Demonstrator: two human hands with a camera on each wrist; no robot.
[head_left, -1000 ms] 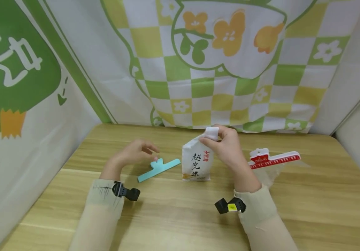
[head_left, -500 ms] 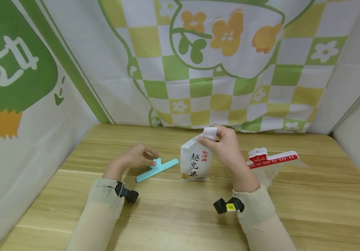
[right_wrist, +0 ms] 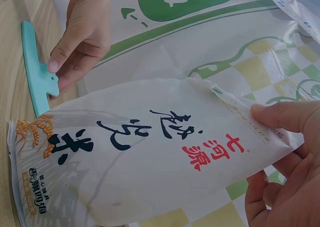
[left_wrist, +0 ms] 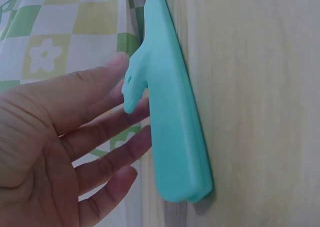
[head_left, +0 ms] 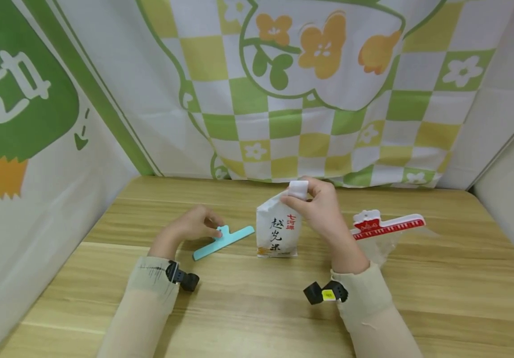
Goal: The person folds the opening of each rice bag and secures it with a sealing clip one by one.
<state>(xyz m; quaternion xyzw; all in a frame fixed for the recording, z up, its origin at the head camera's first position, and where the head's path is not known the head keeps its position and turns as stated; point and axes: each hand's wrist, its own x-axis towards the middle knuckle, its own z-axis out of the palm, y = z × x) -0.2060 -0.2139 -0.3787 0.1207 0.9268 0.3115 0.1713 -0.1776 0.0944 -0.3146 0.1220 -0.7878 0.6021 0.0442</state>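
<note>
A turquoise bag clip (head_left: 226, 241) lies on the wooden table, left of the rice bag. My left hand (head_left: 194, 223) pinches the clip's raised tab, with the thumb on the near side and the fingers behind, as the left wrist view of the clip (left_wrist: 172, 117) shows. The white paper rice bag (head_left: 274, 231) with black and red lettering stands upright on the table. Its top is folded over, and my right hand (head_left: 321, 206) grips that fold between thumb and fingers. Part of the fold is hidden by the fingers.
Right of my right forearm lies a red and white clip (head_left: 388, 226) fastened on a clear plastic bag (head_left: 377, 251). A checkered cloth (head_left: 283, 139) hangs behind the table's (head_left: 257, 308) back edge. Printed green and white sheeting (head_left: 24, 149) walls off the left side.
My left hand has come down and right onto the clip's tab, its thumb and fingers closing on it. The right hand keeps its grip on the bag top. The whole view has shifted slightly.
</note>
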